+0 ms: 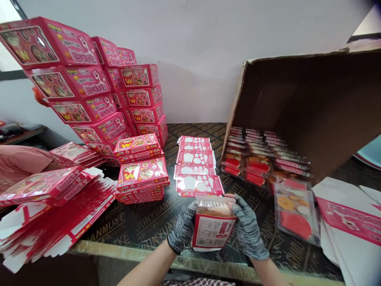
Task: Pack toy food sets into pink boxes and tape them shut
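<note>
A pink printed box stands upright between my two hands near the table's front edge, its back panel facing me. Out of its top end shows a clear plastic pack with ridges; how deep it sits inside I cannot tell. My left hand, in a grey knit glove, is closed around the box's left side. From the right, my right hand, gloved alike, grips the top right edge. Just beyond lies a row of overlapping flat pink cartons with cut-out windows.
Tall stacks of finished pink boxes rise at the left, with a lower stack in front. Unfolded cartons pile up front left, beside a person's pink sleeve. At right, a big cardboard box holds clear packs; another pack lies outside.
</note>
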`<move>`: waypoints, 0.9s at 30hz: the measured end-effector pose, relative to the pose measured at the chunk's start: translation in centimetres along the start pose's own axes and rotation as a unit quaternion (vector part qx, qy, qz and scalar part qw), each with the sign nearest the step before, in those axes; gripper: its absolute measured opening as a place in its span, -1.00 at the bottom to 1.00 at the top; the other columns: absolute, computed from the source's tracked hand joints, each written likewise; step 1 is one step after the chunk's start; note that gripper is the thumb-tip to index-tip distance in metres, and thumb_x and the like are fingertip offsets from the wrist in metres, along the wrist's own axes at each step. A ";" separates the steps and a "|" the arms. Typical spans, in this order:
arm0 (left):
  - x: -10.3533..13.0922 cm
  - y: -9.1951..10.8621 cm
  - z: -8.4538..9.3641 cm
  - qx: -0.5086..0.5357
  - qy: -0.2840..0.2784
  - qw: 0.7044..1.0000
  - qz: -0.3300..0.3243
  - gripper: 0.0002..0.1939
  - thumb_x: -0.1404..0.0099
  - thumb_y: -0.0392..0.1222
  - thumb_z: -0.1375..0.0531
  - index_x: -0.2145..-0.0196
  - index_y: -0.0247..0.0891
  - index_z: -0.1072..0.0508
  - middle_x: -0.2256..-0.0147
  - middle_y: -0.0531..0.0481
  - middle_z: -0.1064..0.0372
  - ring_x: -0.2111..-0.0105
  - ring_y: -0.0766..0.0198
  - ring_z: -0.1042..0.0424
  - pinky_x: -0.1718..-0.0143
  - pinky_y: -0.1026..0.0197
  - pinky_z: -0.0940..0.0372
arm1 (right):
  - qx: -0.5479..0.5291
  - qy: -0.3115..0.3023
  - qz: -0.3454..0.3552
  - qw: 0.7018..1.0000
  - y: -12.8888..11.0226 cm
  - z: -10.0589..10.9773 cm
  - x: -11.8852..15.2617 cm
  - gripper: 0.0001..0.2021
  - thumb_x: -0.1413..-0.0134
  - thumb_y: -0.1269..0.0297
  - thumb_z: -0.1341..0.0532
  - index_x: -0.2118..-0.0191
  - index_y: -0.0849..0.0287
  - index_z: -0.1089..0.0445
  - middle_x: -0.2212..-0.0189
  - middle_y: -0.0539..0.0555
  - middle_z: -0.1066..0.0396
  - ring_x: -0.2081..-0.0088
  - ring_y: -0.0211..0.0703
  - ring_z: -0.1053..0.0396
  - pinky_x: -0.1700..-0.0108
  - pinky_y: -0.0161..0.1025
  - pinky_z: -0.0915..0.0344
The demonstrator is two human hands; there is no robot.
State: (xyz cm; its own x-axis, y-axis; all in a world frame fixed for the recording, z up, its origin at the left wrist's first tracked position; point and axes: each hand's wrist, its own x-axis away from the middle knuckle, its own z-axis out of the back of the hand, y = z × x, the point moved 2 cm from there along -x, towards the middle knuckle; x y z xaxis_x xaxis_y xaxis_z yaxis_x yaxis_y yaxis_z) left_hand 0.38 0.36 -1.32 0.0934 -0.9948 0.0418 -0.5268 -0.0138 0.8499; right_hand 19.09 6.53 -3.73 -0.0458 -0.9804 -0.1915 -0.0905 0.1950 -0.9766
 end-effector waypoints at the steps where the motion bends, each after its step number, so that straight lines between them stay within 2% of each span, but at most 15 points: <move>1: 0.2 -0.1 -0.1 0.008 -0.003 1.000 0.010 -0.50 -0.23 0.22 -0.30 0.19 -0.30 -0.65 0.21 -0.13 -0.60 0.08 -0.03 -0.52 -0.12 -0.03 -0.33 | 0.002 -0.001 0.002 1.000 0.1 -0.2 0.4 -0.63 -0.01 0.01 -0.34 0.11 0.10 -0.58 0.22 0.11 -0.62 0.15 0.07 -0.55 0.11 -0.08 -0.48; 4: 0.4 -0.2 0.0 0.012 -0.019 0.999 0.036 -0.60 -0.15 0.08 -0.38 0.24 -0.34 -0.65 0.27 -0.13 -0.60 0.13 -0.03 -0.54 -0.10 -0.03 -0.33 | 0.011 0.031 0.007 0.999 0.1 -0.6 1.2 -0.64 0.03 0.08 -0.35 0.10 0.09 -0.56 0.19 0.12 -0.61 0.14 0.07 -0.54 0.11 -0.09 -0.48; 7: 0.3 0.2 0.4 0.013 -0.002 0.999 0.038 -0.65 -0.11 0.03 -0.39 0.29 -0.33 -0.64 0.32 -0.11 -0.59 0.18 0.02 -0.54 -0.07 0.00 -0.34 | 0.002 0.023 0.015 1.000 -0.1 -0.9 1.4 -0.66 0.04 0.09 -0.35 0.12 0.08 -0.56 0.20 0.12 -0.60 0.13 0.07 -0.53 0.08 -0.07 -0.47; 10: 0.2 1.1 0.7 -0.023 0.023 0.999 0.004 -0.68 -0.09 0.01 -0.40 0.30 -0.29 -0.63 0.30 -0.06 -0.57 0.24 0.11 -0.51 -0.04 0.05 -0.36 | -0.044 -0.007 0.003 0.999 -0.2 -0.7 1.5 -0.63 -0.05 0.03 -0.30 0.07 0.08 -0.56 0.17 0.14 -0.60 0.09 0.09 -0.54 0.04 -0.03 -0.47; 13: 0.1 1.8 0.7 -0.052 0.019 0.998 -0.021 -0.69 -0.10 -0.01 -0.40 0.25 -0.26 -0.63 0.24 -0.05 -0.58 0.22 0.14 -0.50 -0.03 0.07 -0.36 | -0.059 0.009 -0.004 0.998 0.0 -0.1 1.9 -0.61 -0.07 -0.04 -0.31 0.05 0.05 -0.57 0.13 0.14 -0.61 0.09 0.09 -0.54 0.02 -0.01 -0.47; 16: 0.1 1.5 0.5 -0.054 0.051 0.996 -0.039 -0.66 -0.02 -0.10 -0.43 0.20 -0.21 -0.64 0.19 -0.05 -0.60 0.19 0.14 -0.53 -0.01 0.09 -0.37 | -0.039 0.018 0.003 0.999 0.2 -0.1 2.4 -0.62 -0.05 -0.03 -0.35 0.06 0.03 -0.57 0.12 0.12 -0.61 0.08 0.09 -0.55 0.02 -0.01 -0.48; 19: 0.3 0.9 -0.1 -0.042 0.092 0.991 -0.088 -0.76 -0.01 -0.11 -0.44 0.33 -0.18 -0.64 0.28 -0.04 -0.62 0.26 0.14 -0.55 0.09 0.09 -0.41 | -0.056 0.042 0.025 0.997 0.0 -0.7 2.8 -0.68 -0.10 -0.02 -0.31 0.13 0.06 -0.58 0.16 0.13 -0.63 0.10 0.08 -0.57 0.02 0.00 -0.49; 23: 0.6 1.0 -0.6 -0.093 0.059 0.985 -0.134 -0.82 -0.08 -0.08 -0.43 0.45 -0.21 -0.59 0.30 -0.09 -0.62 0.24 0.09 -0.58 0.09 0.07 -0.42 | -0.097 0.058 0.045 0.993 -0.5 -1.4 3.2 -0.68 -0.14 -0.05 -0.26 0.31 0.12 -0.56 0.21 0.17 -0.64 0.15 0.11 -0.61 0.09 0.02 -0.53; 27: 0.4 2.2 0.4 -0.217 0.040 0.966 -0.133 -0.76 -0.06 -0.09 -0.46 0.32 -0.25 -0.63 0.26 -0.14 -0.63 0.23 0.09 -0.58 0.11 0.08 -0.44 | 0.018 0.044 0.070 0.996 -1.4 -0.9 2.8 -0.77 -0.06 0.06 -0.37 0.41 0.12 -0.56 0.32 0.16 -0.65 0.25 0.06 -0.62 0.17 -0.09 -0.54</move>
State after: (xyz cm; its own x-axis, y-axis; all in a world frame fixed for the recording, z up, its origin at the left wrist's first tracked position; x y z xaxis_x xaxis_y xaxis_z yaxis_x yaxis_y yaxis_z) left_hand -1.03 -0.10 0.33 0.2511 -0.9506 -0.1827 -0.0739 -0.2070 0.9756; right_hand 18.15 3.53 -2.81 -0.1425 -0.9369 -0.3192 -0.0412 0.3278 -0.9438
